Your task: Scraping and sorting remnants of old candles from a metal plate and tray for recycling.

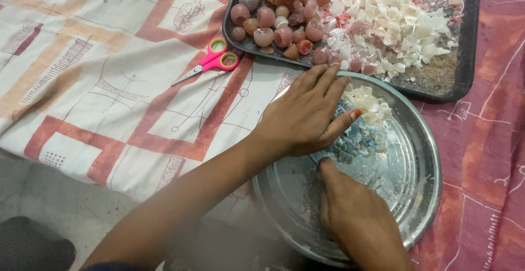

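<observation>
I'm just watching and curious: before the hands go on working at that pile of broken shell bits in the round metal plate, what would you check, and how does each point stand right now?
1. Left hand on the blue and white shell pieces: ok, its palm lies over them.
2. Right hand inside the round metal plate: ok, fingers at the pile's near edge.
3. Pieces kept inside the plate: ok, none seen on the cloth.
4. Plate resting flat: cannot tell, its near rim is hidden by the arms.
5. Scissors clear of both hands: ok, lying on the cloth beside the black tray.
</observation>
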